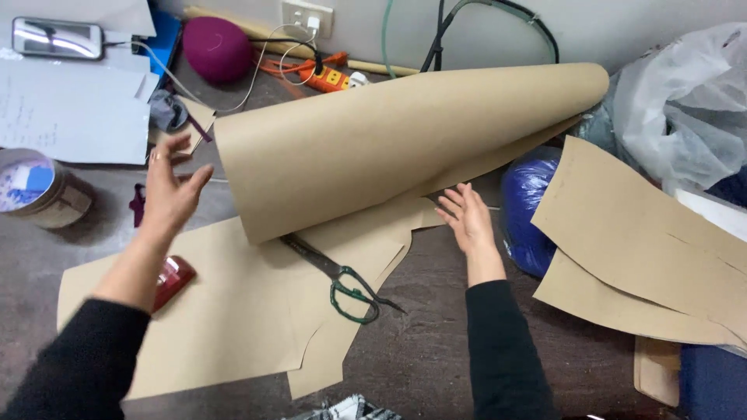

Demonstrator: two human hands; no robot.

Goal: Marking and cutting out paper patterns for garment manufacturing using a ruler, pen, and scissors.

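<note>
A big sheet of brown paper (389,148) lies curled into a loose roll across the middle of the floor. My left hand (170,187) hovers open just left of the roll's near end, fingers spread, touching nothing. My right hand (467,218) is open too, palm toward the roll's lower edge, close to it. Flat cut pieces of the same brown paper (233,311) lie under the roll. Green-handled scissors (338,280) rest on them, partly tucked under the roll. A small red object (173,280) lies on the flat paper beside my left forearm.
More cut brown paper pieces (638,241) lie at right over a blue bag (525,202), with a clear plastic bag (685,109) behind. A tape roll (35,187), white papers (70,117) and a phone (56,37) are at left. A purple cushion (216,48) and orange power strip (327,75) lie by the wall.
</note>
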